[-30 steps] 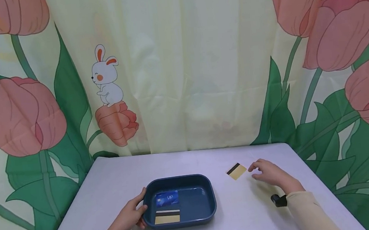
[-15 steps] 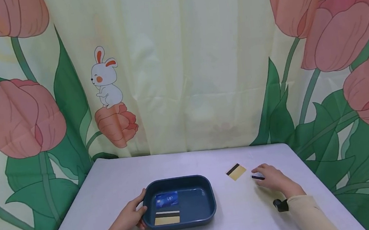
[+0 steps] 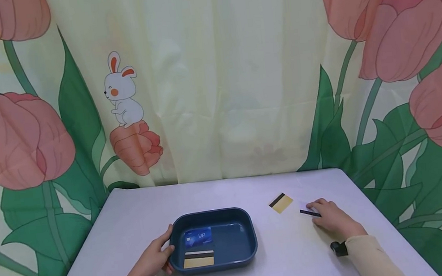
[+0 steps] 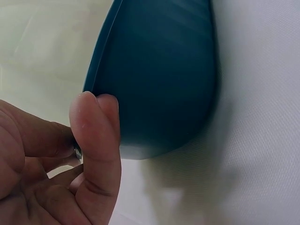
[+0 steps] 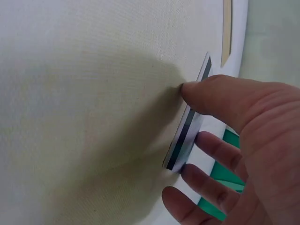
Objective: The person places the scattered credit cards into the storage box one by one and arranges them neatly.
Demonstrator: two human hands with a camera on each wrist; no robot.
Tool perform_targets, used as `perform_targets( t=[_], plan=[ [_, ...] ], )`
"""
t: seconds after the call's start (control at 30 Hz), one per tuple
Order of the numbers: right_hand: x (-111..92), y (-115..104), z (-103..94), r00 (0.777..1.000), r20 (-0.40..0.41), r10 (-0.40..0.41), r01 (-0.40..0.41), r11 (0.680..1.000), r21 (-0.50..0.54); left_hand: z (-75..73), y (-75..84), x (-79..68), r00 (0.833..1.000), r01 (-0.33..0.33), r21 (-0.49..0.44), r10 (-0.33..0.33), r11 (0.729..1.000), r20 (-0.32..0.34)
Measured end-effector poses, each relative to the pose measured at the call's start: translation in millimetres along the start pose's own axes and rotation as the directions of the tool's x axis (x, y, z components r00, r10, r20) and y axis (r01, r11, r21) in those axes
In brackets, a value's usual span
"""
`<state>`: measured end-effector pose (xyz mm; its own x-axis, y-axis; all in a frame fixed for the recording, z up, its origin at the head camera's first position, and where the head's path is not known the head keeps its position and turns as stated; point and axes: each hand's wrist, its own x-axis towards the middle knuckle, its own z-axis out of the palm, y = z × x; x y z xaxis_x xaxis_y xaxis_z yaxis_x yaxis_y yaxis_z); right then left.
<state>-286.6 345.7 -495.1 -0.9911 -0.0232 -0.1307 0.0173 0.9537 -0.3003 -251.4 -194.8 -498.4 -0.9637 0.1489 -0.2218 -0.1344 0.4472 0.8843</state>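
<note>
My left hand (image 3: 153, 258) grips the left end of a dark blue rectangular tray (image 3: 241, 250), thumb over the rim. In the left wrist view the tray's wall (image 4: 159, 65) rises beside the thumb. Inside the tray, on its left side, lie a blue VIP card (image 3: 198, 237) and a gold card (image 3: 199, 261) with a dark stripe. To the right, my right hand (image 3: 336, 221) pinches a whitish card (image 5: 180, 140) with a dark stripe, thumb on one face and fingers behind. The card is tilted close over the table.
Another gold striped card (image 3: 281, 203) lies on the white-covered table (image 3: 282, 257) between the tray and my right hand. Behind the table's far edge hangs a curtain (image 3: 216, 89) printed with tulips and a rabbit.
The right hand's fingers have closed on the whitish card, and its striped edge now shows raised at the fingertips. That hand has shifted slightly right. The left hand still holds the tray.
</note>
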Motion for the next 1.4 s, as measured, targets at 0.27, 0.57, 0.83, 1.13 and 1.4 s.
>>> perform_targets(
  t=[0.27,0.57,0.83,1.13,1.4],
  plan=[
    [4.1,-0.9,2.8,1.000,-0.027,0.011,-0.013,0.999,-0.052,1.2,-0.3,0.0,1.000,-0.001,0.006,0.001,1.000,-0.008],
    [6.6,-2.2,1.9,0.997,-0.045,0.062,-0.062,0.998,-0.013,2.0,-0.8,0.2,1.000,0.012,0.002,-0.012,1.000,-0.011],
    [10.9,-3.7,1.6,0.991,-0.031,0.127,-0.125,0.990,0.063,2.2,-1.3,0.8,1.000,0.020,-0.002,-0.020,1.000,-0.008],
    [13.0,-5.6,-1.1,0.987,-0.021,0.157,-0.155,0.985,0.074,1.4,-1.2,-1.7,1.000,0.004,-0.011,-0.004,1.000,-0.020],
    [10.2,-6.4,-1.1,0.985,-0.016,0.173,-0.171,0.981,0.087,2.5,-0.2,-2.1,1.000,0.008,-0.003,-0.008,1.000,-0.023]
  ],
)
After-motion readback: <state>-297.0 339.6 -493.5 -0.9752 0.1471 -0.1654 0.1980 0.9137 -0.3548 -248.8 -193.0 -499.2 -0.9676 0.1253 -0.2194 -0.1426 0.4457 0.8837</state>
